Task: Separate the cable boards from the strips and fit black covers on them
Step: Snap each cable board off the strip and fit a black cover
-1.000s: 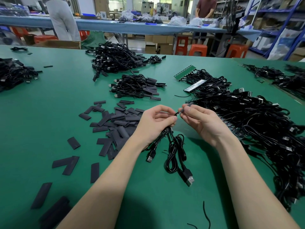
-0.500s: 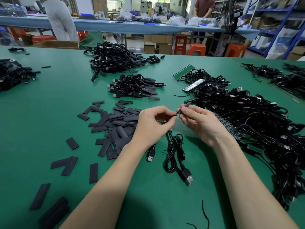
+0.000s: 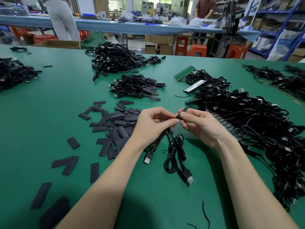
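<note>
Hands met above the green surface (image 3: pixel 41 113), just in front of the scattered pile of black covers (image 3: pixel 115 123). The right hand (image 3: pixel 203 126) pinched one black cover (image 3: pixel 183 111) between thumb and forefinger, its grip narrow and closed on the sleeve, which angled up and away from the fingertips. The left hand (image 3: pixel 153 123) held the end of a cable (image 3: pixel 173 151) with curled fingers; the board at that end was hidden between the fingers, so its exact position could not be told. Below the hands the cable hung in loops down to the surface, with two USB plugs (image 3: pixel 189 178) lying there.

Judging by this, the fitting step was in hand: the board seemed already separated from its strip, and the cover was being brought onto it. The next move likely called for lining the open mouth of the cover up with the board's end and sliding it on straight while the left hand kept the cable steady.

To the right lay a large tangle of unprocessed cables (image 3: pixel 255 123) with green strips (image 3: pixel 184 72) showing among them. Farther back, a smaller heap of covered cables (image 3: pixel 137 87) suggested finished pieces, so much of the task appeared to remain.
</note>
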